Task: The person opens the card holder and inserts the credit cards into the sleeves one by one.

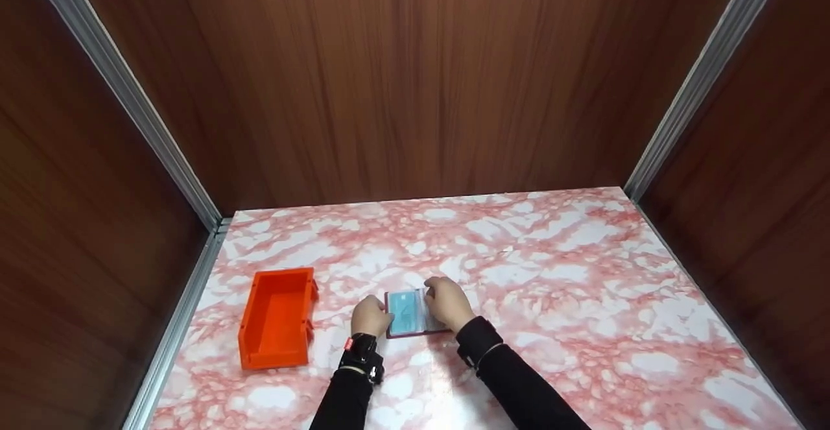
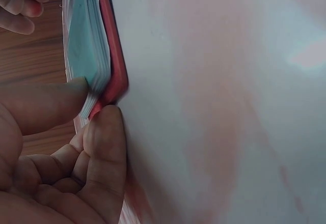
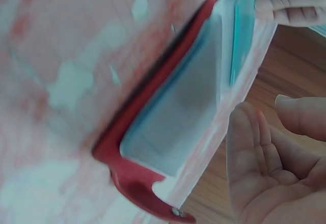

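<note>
A red card holder (image 1: 407, 335) lies spread on the table between the two hands. A teal card (image 1: 402, 312) shows in its left half. My left hand (image 1: 371, 317) pinches the holder's left edge, with the thumb on the stack of sleeves (image 2: 100, 35) and the fingers at the red cover (image 2: 118, 56). Over the right half is my right hand (image 1: 449, 303); in the right wrist view its thumb and bent fingers stand apart, with nothing between them. There, clear sleeves (image 3: 178, 96) and a strap with a metal snap (image 3: 135, 183) are visible.
An orange bin (image 1: 277, 316) stands on the pink-and-white marbled table (image 1: 570, 313), left of the left hand. Brown wood-grain panels (image 1: 402, 93) with grey metal corner rails (image 1: 707, 73) close in the back and both sides.
</note>
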A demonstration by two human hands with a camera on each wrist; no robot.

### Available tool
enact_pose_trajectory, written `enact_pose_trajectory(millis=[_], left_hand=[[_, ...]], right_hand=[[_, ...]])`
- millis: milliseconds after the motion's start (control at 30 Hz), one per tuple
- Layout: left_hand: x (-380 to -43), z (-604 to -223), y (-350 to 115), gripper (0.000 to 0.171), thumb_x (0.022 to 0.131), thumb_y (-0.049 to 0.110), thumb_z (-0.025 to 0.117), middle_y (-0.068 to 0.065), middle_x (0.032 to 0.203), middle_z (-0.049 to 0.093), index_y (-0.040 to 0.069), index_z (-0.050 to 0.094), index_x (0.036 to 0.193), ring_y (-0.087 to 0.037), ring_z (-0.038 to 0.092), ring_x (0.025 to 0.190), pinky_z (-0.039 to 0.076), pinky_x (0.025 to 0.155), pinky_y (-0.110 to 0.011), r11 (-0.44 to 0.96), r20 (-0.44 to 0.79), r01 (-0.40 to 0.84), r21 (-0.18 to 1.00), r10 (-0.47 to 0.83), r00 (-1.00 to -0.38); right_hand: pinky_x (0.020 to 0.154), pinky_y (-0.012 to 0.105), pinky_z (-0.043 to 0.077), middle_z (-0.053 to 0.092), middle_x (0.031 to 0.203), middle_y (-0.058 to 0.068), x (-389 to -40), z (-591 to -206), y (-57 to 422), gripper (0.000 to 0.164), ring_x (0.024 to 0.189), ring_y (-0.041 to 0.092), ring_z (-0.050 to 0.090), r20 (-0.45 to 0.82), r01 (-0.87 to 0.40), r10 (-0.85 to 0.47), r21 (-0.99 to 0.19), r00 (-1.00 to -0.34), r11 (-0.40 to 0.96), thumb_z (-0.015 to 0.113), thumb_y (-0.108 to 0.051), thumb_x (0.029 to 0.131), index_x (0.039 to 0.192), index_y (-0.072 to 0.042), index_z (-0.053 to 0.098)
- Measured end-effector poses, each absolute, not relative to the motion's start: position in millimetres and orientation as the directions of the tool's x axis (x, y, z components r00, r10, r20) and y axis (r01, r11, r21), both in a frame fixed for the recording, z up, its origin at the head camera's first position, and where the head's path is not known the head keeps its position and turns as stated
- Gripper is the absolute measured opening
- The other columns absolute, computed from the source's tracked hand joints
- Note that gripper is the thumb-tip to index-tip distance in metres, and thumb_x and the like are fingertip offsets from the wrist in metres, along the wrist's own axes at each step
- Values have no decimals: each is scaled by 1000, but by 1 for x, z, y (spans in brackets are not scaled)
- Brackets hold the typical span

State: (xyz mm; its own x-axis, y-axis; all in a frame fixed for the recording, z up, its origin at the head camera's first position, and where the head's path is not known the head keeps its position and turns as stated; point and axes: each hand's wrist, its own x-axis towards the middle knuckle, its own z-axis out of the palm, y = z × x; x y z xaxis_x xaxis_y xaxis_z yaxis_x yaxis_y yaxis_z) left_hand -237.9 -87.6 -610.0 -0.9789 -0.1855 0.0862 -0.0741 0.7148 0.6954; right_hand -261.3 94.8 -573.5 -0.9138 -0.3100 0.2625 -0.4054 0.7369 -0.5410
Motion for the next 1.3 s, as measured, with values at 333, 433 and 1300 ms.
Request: enact_pose_trajectory(millis=[333,433,1300], left_hand=[[-237,-608,-87,21,68,6,77,-9,73,61,-1,61,80,-32,59,72,50,70,-45,706,103,-59,706,-184,-977],[-237,-607,-88,21,69,6,77,-9,73,61,-1,61,81,-32,60,73,50,72,-45,701,89,-70,710,-188,-978],[-236,-611,-88,22,70,6,78,-9,72,61,-2,62,81,-32,60,73,50,71,-44,711,112,-45,702,-173,-979]], right_hand=[[75,43,51,64,83,10,-270,-566,113,21,79,28,62,299,-381,-250,-555,-921,739,70,1,81,102,5,67],[75,43,51,64,84,11,-271,-565,120,20,80,29,62,296,-372,-241,-555,-924,744,71,0,81,101,5,67],[71,44,50,60,79,10,-268,-580,152,19,74,30,59,254,-286,-172,-536,-952,794,74,-5,76,91,4,68]])
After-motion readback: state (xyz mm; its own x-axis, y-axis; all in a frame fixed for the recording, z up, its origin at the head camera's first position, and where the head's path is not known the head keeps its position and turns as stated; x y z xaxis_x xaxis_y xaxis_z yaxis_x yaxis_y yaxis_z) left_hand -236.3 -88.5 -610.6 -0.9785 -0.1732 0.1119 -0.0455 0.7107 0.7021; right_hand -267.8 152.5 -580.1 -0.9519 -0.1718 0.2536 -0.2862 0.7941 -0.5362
